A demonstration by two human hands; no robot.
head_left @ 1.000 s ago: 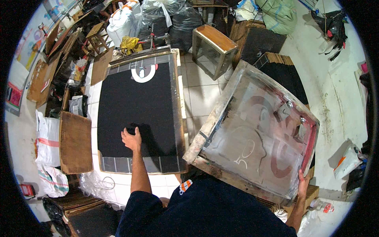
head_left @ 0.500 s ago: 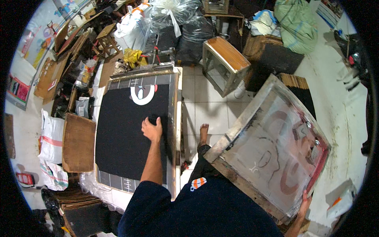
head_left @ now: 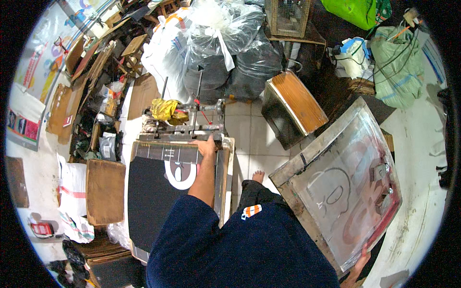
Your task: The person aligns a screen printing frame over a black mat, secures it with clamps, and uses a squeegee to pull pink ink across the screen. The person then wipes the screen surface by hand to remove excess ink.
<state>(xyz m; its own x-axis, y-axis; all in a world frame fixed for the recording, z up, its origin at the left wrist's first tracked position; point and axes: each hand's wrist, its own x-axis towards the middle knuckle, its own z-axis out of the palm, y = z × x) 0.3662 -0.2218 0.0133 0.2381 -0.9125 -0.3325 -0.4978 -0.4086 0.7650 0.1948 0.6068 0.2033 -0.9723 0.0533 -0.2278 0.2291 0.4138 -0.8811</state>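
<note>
My left hand (head_left: pixel 207 146) is at the far end of a flat printing board (head_left: pixel 226 185), by a metal clamp (head_left: pixel 211 129). Its fingers look curled; what they hold, if anything, I cannot make out. Black fabric (head_left: pixel 149 201) covers much of the board. A white ring-shaped print with red and pale blue parts (head_left: pixel 180 186) shows near the fabric's far end, partly behind my left forearm. On the right, my right hand (head_left: pixel 361 261) grips the lower edge of a tilted screen printing frame (head_left: pixel 338 189). Red ink smears and two shiny patches mark its mesh.
A wood-topped box (head_left: pixel 298 103) stands on the tiled floor beyond the frame. Large plastic-wrapped bags (head_left: pixel 223 43) fill the back. A brown panel (head_left: pixel 105 192) leans left of the board. Yellow plastic (head_left: pixel 168 111) lies by the clamp.
My left hand has moved from above the middle of the black fabric, where it held something small and black, to the board's far end. My right hand still grips the frame. The view has shifted.
</note>
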